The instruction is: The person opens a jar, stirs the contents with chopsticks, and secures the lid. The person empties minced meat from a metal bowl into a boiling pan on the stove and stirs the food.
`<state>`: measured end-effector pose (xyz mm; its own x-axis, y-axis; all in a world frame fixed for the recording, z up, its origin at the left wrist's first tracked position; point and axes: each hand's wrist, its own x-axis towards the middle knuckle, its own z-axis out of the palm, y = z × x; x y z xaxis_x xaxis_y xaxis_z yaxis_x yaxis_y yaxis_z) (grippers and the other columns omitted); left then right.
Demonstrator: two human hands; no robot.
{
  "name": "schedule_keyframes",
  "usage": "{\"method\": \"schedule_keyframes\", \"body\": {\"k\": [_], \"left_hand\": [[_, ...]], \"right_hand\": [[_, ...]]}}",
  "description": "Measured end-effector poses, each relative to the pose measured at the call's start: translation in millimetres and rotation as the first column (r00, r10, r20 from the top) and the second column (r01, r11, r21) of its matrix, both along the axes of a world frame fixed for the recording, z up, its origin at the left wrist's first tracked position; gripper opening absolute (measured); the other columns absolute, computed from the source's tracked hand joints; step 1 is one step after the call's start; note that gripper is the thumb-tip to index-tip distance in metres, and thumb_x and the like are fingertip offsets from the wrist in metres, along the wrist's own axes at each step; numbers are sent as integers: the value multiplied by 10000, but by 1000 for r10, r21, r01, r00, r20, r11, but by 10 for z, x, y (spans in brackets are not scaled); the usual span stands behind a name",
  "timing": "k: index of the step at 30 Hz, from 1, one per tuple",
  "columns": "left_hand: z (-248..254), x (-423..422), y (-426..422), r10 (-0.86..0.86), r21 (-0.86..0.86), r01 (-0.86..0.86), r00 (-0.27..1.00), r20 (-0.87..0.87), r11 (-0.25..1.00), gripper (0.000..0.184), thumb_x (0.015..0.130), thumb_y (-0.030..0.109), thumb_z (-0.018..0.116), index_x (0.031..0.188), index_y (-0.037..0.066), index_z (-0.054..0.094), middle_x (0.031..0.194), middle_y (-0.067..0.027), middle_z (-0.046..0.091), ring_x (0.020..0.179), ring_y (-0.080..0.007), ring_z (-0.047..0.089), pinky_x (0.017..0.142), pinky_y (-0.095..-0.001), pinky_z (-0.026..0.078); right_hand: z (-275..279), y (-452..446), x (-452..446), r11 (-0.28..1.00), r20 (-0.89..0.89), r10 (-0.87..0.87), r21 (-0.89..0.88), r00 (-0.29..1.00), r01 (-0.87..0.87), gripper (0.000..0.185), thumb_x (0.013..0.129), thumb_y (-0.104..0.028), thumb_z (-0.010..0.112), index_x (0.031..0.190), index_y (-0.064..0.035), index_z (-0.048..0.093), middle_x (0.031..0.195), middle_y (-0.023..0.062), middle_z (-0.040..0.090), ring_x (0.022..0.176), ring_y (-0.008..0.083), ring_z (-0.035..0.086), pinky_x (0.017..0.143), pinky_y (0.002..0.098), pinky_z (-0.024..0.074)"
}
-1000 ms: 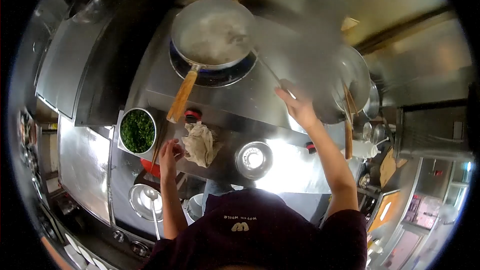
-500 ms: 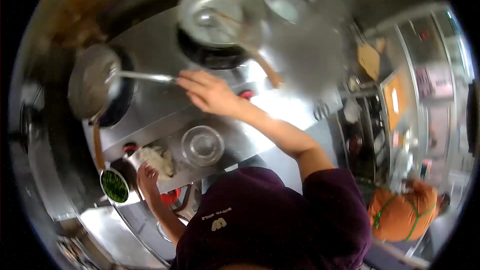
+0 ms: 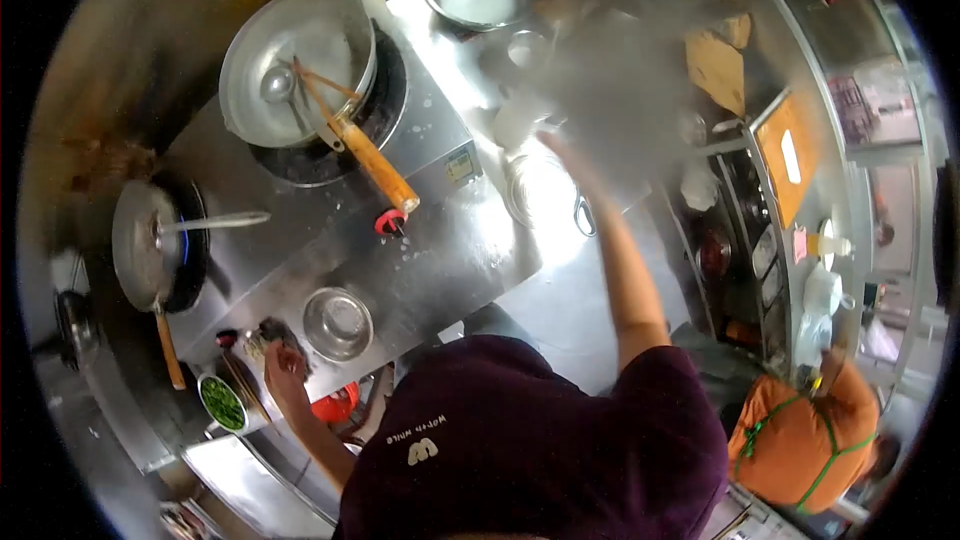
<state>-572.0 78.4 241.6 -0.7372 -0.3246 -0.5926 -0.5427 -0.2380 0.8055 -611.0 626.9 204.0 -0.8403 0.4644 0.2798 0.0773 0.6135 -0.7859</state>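
My left hand (image 3: 286,368) is over the counter's front edge, its fingers curled at a small dark clump (image 3: 270,329); what they pinch is unclear. Beside it stands a metal bowl (image 3: 338,325). A white container of chopped greens (image 3: 222,404) and chopsticks (image 3: 247,387) lie to its left. My right hand (image 3: 558,152) reaches forward, its fingers smeared by a blurry patch, near a pale container (image 3: 516,121). In the small wok (image 3: 135,242) at left, a ladle (image 3: 222,223) rests untouched, handle pointing right. Scissors (image 3: 585,216) lie below my right hand.
A large wok (image 3: 238,90) with a ladle and a wooden handle sits on the back burner. A basin of whitish liquid (image 3: 480,2) stands behind. Blue flame shows under the small wok. A person in orange (image 3: 805,440) is at the lower right.
My right hand has let go of the ladle and swung right. The white material by my left hand no longer shows; a dark clump does. The view has shifted.
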Motion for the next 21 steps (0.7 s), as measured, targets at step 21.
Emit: {"method": "schedule_keyframes", "body": {"k": [21], "left_hand": [[-86,872,-1129,352,-4,-358,921,-167,934,213,836,255,480,890,72,573,701,5,513,599,-100,506,561,-212,424]], "right_hand": [[2722,-3068,-2333,37,-15,649,999,760,-12,700,593,-171,695,1218,-110,386,1128,115,506,1054,288,469,931,407,346]]}}
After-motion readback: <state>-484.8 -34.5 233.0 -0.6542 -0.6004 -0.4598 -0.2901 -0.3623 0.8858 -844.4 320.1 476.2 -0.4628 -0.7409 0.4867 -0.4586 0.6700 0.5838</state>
